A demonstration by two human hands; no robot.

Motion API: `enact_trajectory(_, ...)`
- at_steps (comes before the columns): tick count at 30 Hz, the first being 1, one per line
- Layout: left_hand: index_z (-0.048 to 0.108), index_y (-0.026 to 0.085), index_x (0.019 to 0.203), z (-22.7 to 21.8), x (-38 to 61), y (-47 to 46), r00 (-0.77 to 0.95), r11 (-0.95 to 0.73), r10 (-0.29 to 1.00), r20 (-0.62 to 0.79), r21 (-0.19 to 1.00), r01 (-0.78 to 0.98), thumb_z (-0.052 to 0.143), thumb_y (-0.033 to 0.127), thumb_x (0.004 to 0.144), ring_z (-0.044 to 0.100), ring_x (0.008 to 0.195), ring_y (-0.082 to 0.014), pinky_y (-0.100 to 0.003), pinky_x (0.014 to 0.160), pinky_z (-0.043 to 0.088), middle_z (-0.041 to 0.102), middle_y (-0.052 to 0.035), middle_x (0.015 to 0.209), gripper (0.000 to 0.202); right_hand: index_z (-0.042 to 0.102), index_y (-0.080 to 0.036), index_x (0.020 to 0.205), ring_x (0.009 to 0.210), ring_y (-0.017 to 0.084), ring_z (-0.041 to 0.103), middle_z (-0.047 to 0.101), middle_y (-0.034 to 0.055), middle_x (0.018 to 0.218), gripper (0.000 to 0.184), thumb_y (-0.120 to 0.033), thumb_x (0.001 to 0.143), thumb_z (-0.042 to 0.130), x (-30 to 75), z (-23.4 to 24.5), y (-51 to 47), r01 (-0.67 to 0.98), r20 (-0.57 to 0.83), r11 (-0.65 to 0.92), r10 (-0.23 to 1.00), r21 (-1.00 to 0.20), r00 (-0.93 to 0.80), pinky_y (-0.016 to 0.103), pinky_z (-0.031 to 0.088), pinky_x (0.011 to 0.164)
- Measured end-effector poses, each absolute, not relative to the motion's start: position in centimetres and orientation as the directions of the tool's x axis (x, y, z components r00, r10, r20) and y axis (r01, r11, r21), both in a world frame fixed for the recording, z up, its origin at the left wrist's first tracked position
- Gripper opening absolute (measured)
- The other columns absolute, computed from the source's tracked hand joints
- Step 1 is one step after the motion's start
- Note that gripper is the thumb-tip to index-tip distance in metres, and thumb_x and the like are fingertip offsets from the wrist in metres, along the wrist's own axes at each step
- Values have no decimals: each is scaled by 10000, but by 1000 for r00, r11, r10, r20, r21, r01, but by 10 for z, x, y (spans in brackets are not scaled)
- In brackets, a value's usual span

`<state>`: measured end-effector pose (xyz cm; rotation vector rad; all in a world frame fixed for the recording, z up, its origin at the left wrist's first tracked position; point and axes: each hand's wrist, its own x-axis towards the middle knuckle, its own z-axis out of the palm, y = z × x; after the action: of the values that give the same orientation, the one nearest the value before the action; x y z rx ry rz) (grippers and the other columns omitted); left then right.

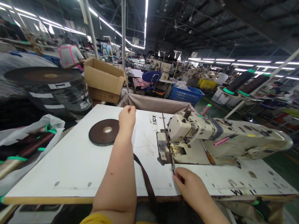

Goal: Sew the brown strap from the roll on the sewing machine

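My left hand [127,116] reaches far across the white table [77,168], its fingers curled shut beside a flat roll of dark brown tape [103,131]; whether it holds anything is hidden. A brown strap [146,180] runs from under my left forearm down over the table's front edge. My right hand [189,186] rests at the front edge, fingers pinched on a thin strip [173,165] that leads up to the needle area of the cream sewing machine [210,140].
A big stack of dark tape reels [53,90] and an open cardboard box [104,79] stand at the back left. A plastic bag of thread cones [25,146] lies at the left. Blue basket [187,93], thread cones [240,82] and other workers [68,54] behind.
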<state>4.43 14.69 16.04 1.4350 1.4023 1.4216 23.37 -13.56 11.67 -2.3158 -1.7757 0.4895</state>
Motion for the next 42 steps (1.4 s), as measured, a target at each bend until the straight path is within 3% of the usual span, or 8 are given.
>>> enact_trajectory(8,756,195,879,148,39,137,-9,33,999,-40,665,746,880,374,654,641,1229,-450,-525,999,497,750,-229,1181,313,729,-257,782,809,230,654,716,-6,838,56,-279,751,770,271,114,-204,696,-531,-266,825,-667,-194,298,412,668)
enact_trajectory(13,752,211,770,145,37,143,52,56,983,-173,565,823,946,455,547,672,1167,-489,-551,933,521,778,-232,1066,383,654,-223,856,816,238,632,674,18,824,198,-417,897,640,254,120,-171,682,-328,-298,940,-668,89,326,433,727)
enact_trajectory(18,700,222,618,147,35,143,135,-17,980,-148,609,793,899,394,601,723,1005,-451,-540,874,526,781,-191,878,264,525,-221,838,793,231,596,637,18,830,202,-319,942,669,233,119,-136,856,-163,-325,946,-403,282,333,365,707)
enact_trajectory(22,694,239,625,156,37,142,200,-162,979,40,747,645,712,341,775,721,884,-343,-480,871,521,750,-104,769,183,499,-216,789,757,217,566,614,20,809,206,-155,970,576,230,112,-130,901,-89,-331,944,-281,319,329,321,679)
enact_trajectory(30,530,236,792,162,47,145,-60,-264,960,275,953,150,336,398,962,712,1081,-208,-347,881,570,751,-112,1152,304,657,-180,676,625,123,522,534,-62,646,123,-58,667,670,241,124,-171,682,-455,-241,878,-691,-150,225,319,555)
enact_trajectory(35,489,235,787,166,48,140,-119,-183,982,148,904,-385,427,375,943,700,720,-147,-330,794,596,672,-6,700,218,745,-198,816,700,165,599,655,-20,736,111,-227,837,640,246,133,-173,642,-490,-204,817,-739,-304,251,375,614)
enact_trajectory(38,557,238,814,168,43,140,-92,-187,978,187,982,12,388,424,963,581,558,-136,-291,682,576,531,41,573,292,641,-206,818,778,210,614,653,8,780,190,-346,943,610,243,130,-157,744,-302,-240,952,-623,54,295,408,695)
enact_trajectory(42,709,238,824,166,40,139,58,-181,982,178,829,529,518,444,907,685,760,-234,-344,740,546,685,-35,696,293,521,-223,835,792,224,592,625,18,843,197,-304,951,658,234,119,-137,868,-160,-298,954,-397,255,316,368,692)
